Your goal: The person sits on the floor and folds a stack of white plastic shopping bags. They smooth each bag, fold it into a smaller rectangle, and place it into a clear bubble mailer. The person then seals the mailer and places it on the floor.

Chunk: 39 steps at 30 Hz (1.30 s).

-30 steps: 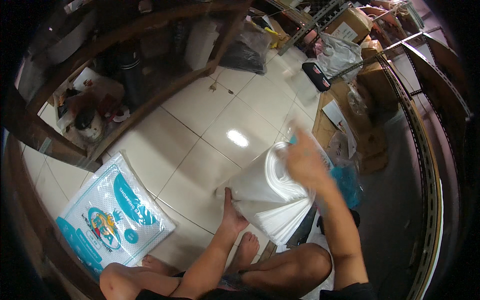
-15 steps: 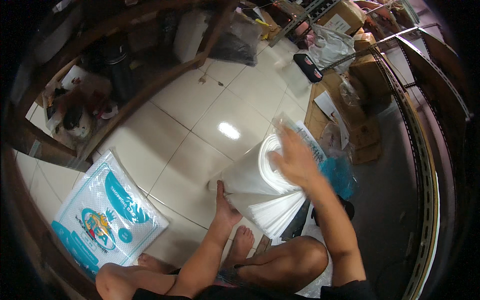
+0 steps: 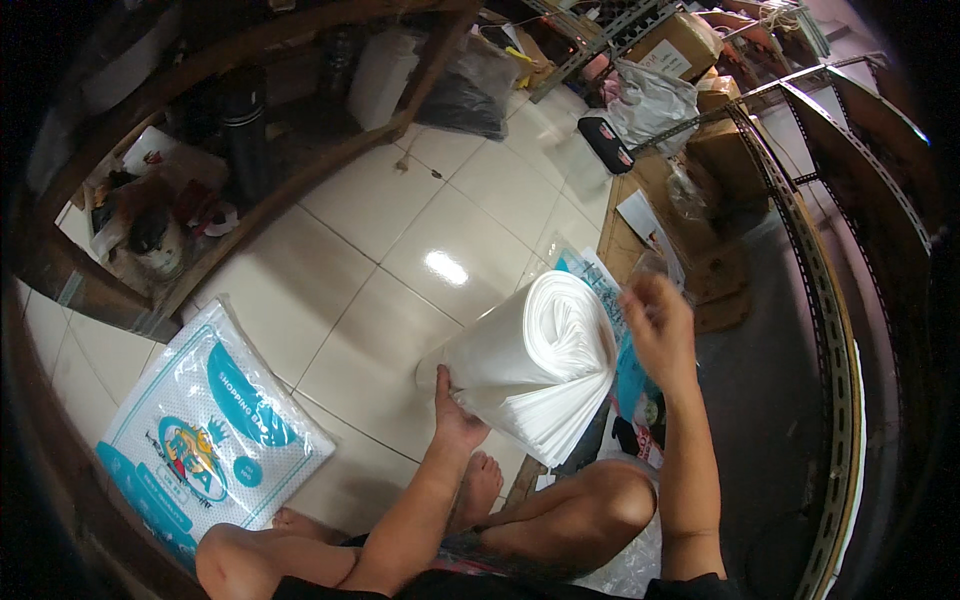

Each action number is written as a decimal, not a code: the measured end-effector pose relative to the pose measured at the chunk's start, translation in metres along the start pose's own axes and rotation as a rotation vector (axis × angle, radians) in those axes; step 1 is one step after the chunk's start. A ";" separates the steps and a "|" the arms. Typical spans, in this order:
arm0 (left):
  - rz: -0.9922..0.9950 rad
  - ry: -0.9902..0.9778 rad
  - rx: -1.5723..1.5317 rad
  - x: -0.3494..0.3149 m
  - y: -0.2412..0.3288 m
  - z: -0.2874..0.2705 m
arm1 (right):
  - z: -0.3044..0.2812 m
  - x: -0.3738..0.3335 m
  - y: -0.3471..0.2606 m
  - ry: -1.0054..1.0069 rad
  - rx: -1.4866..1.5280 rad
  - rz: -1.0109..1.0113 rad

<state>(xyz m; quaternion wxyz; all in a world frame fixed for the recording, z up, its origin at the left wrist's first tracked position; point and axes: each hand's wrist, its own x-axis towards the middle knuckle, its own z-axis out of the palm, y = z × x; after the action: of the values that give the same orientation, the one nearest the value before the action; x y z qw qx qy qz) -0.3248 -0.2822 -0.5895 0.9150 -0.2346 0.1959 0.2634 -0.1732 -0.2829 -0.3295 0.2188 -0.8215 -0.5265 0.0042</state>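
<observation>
A thick roll of folded white plastic bags (image 3: 500, 345) stands tilted in front of me, its spiral end up and its layered edges fanned toward my knee. My left hand (image 3: 458, 425) grips the roll low on its left side, the thumb showing on the outside and the other fingers hidden. To the right of the roll, and apart from it, my right hand (image 3: 662, 330) is raised with its fingers curled in. Its fingertips are partly blurred, so I cannot make out what they hold, if anything. Behind the roll lies clear plastic with teal print (image 3: 592, 282).
A flat teal-and-white printed package (image 3: 215, 420) lies on the tiled floor at left. Cardboard (image 3: 715, 275) and a black pouch (image 3: 605, 145) lie at far right. Metal shelving (image 3: 800, 220) bounds the right side; a wooden frame (image 3: 290, 190) stands at left.
My right hand has come off the roll's upper end and moved right, its fingers curling. The roll's spiral end is now uncovered. My left hand keeps its grip.
</observation>
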 end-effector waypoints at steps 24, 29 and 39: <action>0.041 0.046 -0.041 -0.001 -0.016 -0.001 | 0.033 -0.046 -0.011 0.107 -0.407 -0.049; 0.044 0.067 -0.029 -0.002 -0.019 0.003 | 0.037 -0.044 -0.004 0.162 -0.398 -0.123; 0.027 0.083 -0.044 0.003 -0.017 -0.004 | 0.034 -0.049 -0.017 0.059 -0.464 -0.048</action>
<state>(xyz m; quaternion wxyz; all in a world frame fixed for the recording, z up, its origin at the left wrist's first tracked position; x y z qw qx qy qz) -0.3134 -0.2955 -0.5884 0.8971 -0.2625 0.2309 0.2701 -0.2180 -0.3069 -0.3650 0.0397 -0.8367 -0.5263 -0.1464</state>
